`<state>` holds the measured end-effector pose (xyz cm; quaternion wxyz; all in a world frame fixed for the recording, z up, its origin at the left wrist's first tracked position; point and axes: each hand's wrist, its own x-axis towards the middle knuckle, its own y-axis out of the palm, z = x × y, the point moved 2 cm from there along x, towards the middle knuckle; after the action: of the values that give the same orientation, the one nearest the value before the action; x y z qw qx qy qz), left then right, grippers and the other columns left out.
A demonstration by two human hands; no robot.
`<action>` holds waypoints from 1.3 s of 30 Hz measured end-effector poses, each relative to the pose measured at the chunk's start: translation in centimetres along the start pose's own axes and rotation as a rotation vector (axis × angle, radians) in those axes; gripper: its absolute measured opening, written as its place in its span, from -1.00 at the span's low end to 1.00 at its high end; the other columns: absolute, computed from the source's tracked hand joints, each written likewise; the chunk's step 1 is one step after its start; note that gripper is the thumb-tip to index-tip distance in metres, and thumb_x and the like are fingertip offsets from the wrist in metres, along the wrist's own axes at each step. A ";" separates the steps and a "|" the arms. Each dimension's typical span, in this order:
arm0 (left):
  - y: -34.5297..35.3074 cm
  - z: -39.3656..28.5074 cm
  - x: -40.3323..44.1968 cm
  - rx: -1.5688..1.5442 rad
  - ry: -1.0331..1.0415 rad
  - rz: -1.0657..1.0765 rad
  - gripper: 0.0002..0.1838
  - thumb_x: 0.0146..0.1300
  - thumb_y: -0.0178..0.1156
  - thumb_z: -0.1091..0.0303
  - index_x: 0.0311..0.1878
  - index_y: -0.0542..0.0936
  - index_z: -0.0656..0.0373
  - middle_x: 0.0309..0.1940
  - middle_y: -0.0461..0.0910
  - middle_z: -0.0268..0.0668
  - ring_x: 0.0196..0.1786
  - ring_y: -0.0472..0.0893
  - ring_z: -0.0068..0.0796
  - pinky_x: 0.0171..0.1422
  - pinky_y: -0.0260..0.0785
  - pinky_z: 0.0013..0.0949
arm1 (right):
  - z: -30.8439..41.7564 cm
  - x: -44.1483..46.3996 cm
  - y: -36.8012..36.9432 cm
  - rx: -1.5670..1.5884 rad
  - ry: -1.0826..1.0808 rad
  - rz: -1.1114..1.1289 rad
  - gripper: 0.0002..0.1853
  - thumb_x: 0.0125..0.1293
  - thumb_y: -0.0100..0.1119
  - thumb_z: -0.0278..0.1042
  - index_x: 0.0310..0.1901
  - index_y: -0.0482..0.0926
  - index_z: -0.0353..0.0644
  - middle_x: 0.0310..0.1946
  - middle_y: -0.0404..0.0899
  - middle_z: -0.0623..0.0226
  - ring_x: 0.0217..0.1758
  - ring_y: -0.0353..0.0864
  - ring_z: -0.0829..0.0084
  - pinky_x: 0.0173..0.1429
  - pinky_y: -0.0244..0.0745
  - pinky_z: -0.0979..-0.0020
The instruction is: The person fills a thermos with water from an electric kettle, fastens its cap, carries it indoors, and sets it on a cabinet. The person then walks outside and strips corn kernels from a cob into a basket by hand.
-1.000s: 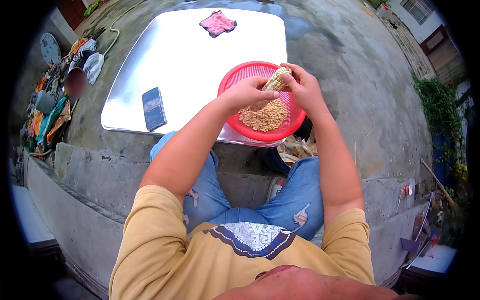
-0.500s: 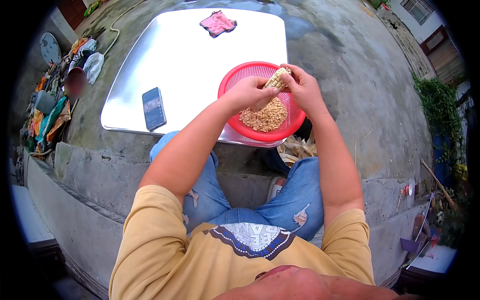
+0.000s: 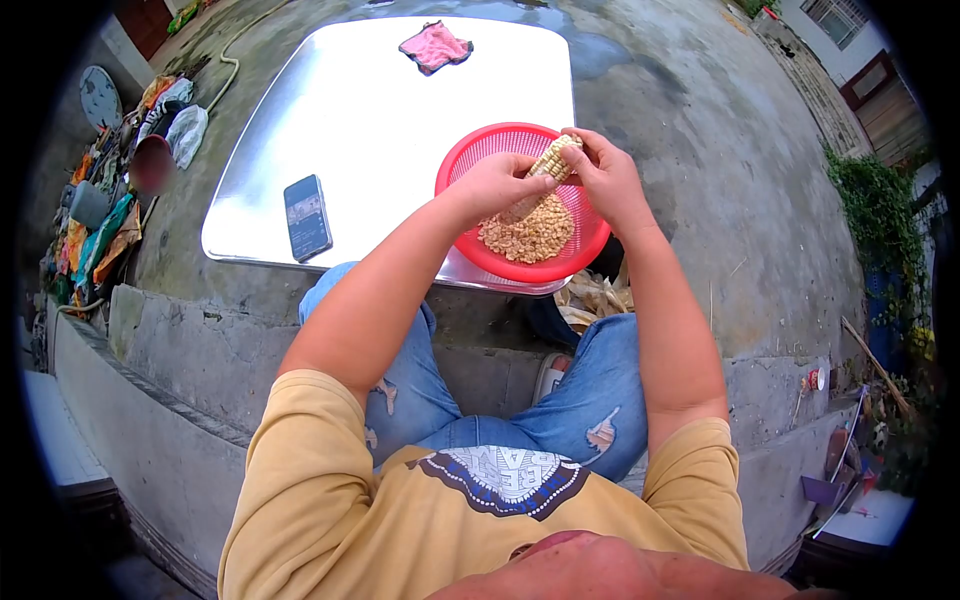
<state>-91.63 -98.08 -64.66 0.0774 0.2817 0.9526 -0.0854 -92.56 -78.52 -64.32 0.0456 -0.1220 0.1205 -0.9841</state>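
Observation:
Over a red plastic basket point(image 3: 592, 255), an ear of corn point(image 3: 553, 160) is held at a slant between both hands. My left hand point(image 3: 497, 187) is wrapped round its lower part, where the cob looks stripped of kernels. At the upper end, my right hand point(image 3: 607, 172) grips the ear, with the thumb pressed on the pale kernels. Loose corn kernels point(image 3: 535, 235) lie heaped in the bottom of the basket. Parts of the ear are hidden behind the fingers.
The basket stands at the near right corner of a shiny metal table point(image 3: 340, 110). A phone point(image 3: 307, 218) lies near its front edge, and a pink cloth point(image 3: 436, 47) at the back. Corn husks point(image 3: 597, 298) fill a dark container below the basket.

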 end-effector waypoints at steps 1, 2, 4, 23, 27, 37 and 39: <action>-0.1 0.4 0.2 -0.006 0.012 0.005 -0.50 0.44 0.28 0.14 0.30 0.59 0.29 0.01 0.69 -0.23 0.04 0.66 -0.49 0.11 0.51 -0.36 | -0.1 0.0 0.0 -0.009 -0.001 -0.001 -0.63 0.48 0.25 -0.31 0.18 0.61 -0.40 -0.10 0.74 0.13 -0.08 0.72 0.43 0.02 0.66 0.38; 0.0 0.3 0.1 -0.006 0.013 0.007 -0.50 0.44 0.28 0.15 0.30 0.59 0.29 0.01 0.69 -0.23 0.04 0.66 -0.49 0.12 0.51 -0.36 | -0.2 0.0 -0.1 -0.019 -0.002 -0.003 -0.63 0.47 0.25 -0.31 0.18 0.61 -0.39 -0.11 0.74 0.13 -0.08 0.72 0.44 0.02 0.66 0.39; 0.1 0.0 -0.1 -0.007 0.013 0.012 -0.51 0.44 0.26 0.16 0.29 0.59 0.29 0.00 0.68 -0.24 0.04 0.66 -0.50 0.12 0.50 -0.36 | -0.3 0.1 -0.1 -0.020 -0.001 -0.003 -0.62 0.47 0.26 -0.31 0.18 0.61 -0.39 -0.11 0.75 0.13 -0.09 0.73 0.44 0.02 0.66 0.38; 0.1 0.4 0.3 -0.066 -0.031 0.048 -0.53 0.47 0.25 0.16 0.30 0.58 0.26 0.00 0.68 -0.25 0.04 0.65 -0.52 0.11 0.50 -0.36 | -0.1 0.0 0.2 -0.024 0.006 -0.015 -0.64 0.47 0.26 -0.33 0.17 0.62 -0.40 -0.14 0.74 0.15 -0.13 0.72 0.46 -0.03 0.67 0.39; 0.1 0.6 0.3 -0.057 -0.019 0.036 -0.54 0.49 0.24 0.16 0.30 0.58 0.26 0.01 0.68 -0.24 0.04 0.65 -0.51 0.12 0.50 -0.35 | -0.1 -0.1 0.3 -0.008 0.024 -0.008 -0.63 0.47 0.26 -0.32 0.18 0.62 -0.40 -0.12 0.75 0.14 -0.12 0.72 0.45 -0.02 0.67 0.39; 0.3 -0.8 -0.8 -0.103 -0.060 0.062 -0.54 0.48 0.26 0.14 0.28 0.59 0.27 0.01 0.68 -0.25 0.06 0.66 -0.51 0.15 0.50 -0.35 | -0.1 -0.1 0.2 -0.018 0.021 -0.011 -0.62 0.46 0.26 -0.31 0.18 0.62 -0.40 -0.13 0.75 0.13 -0.12 0.73 0.45 -0.02 0.67 0.38; 0.2 0.3 0.1 -0.108 -0.054 0.048 -0.54 0.48 0.26 0.12 0.26 0.61 0.26 0.00 0.69 -0.26 0.05 0.67 -0.52 0.14 0.51 -0.36 | -0.2 -0.1 0.2 -0.030 0.015 -0.015 -0.62 0.46 0.27 -0.30 0.18 0.62 -0.39 -0.14 0.75 0.12 -0.13 0.74 0.44 -0.02 0.67 0.38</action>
<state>-91.62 -97.93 -64.99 0.1203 0.2973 0.9463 -0.0396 -92.55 -78.65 -64.60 0.0354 -0.1164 0.1344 -0.9834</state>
